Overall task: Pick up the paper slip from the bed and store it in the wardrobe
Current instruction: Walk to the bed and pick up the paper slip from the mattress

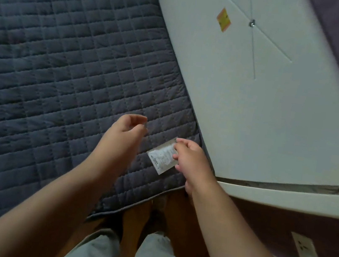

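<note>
A small white paper slip (161, 157) with dark print lies flat on the dark grey quilted bed cover (64, 57), close to the bed's near right corner. My right hand (192, 160) is at the slip's right edge, fingertips touching its upper right corner; whether they pinch it is unclear. My left hand (128, 127) hovers a little to the left of the slip, fingers loosely curled, holding nothing. The wardrobe does not show clearly in this view.
A white panel (256, 97) with an orange sticker (223, 19) and thin metal braces runs along the bed's right side. A purple wall with a socket plate (307, 254) is at lower right. My legs stand on the wooden floor (176, 208) by the bed's corner.
</note>
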`<control>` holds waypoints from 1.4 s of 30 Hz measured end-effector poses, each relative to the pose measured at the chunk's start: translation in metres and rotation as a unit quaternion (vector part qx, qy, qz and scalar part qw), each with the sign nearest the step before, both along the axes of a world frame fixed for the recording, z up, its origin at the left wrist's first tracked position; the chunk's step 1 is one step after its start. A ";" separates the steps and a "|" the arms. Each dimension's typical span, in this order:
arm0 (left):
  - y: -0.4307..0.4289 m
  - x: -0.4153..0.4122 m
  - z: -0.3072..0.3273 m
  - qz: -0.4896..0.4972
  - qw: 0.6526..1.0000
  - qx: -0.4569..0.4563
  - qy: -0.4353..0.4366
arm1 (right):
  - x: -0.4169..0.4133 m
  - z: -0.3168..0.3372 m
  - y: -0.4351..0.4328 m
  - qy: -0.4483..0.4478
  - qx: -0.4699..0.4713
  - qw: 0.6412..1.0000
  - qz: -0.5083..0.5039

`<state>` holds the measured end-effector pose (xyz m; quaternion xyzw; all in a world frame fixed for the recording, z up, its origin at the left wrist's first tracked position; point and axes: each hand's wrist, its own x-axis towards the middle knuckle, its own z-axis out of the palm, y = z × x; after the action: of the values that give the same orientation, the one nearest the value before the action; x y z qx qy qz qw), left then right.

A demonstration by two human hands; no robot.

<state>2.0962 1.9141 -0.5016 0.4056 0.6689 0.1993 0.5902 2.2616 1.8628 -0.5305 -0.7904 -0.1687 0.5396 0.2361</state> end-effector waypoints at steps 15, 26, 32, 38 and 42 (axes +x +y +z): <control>-0.002 0.042 -0.110 0.056 0.997 -0.051 0.001 | 0.017 -0.162 -0.002 -0.045 -0.069 0.988 0.130; 0.004 0.041 -0.152 0.078 0.996 -0.049 0.004 | 0.034 -0.260 0.029 -0.163 -0.150 0.958 0.182; 0.006 0.046 -0.167 0.074 0.996 -0.055 0.006 | 0.045 -0.288 0.046 -0.215 -0.192 0.903 0.318; 0.014 0.052 -0.173 0.066 0.996 -0.061 0.015 | 0.055 -0.283 0.048 -0.204 -0.163 0.949 0.176; 0.019 0.056 -0.165 0.057 0.996 -0.065 0.014 | 0.059 -0.259 0.048 -0.263 -0.089 0.925 0.260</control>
<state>2.1523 1.9326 -0.6667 0.3308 0.7107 0.1828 0.5934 2.3209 1.9105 -0.7897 -0.8498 -0.3759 0.3677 -0.0366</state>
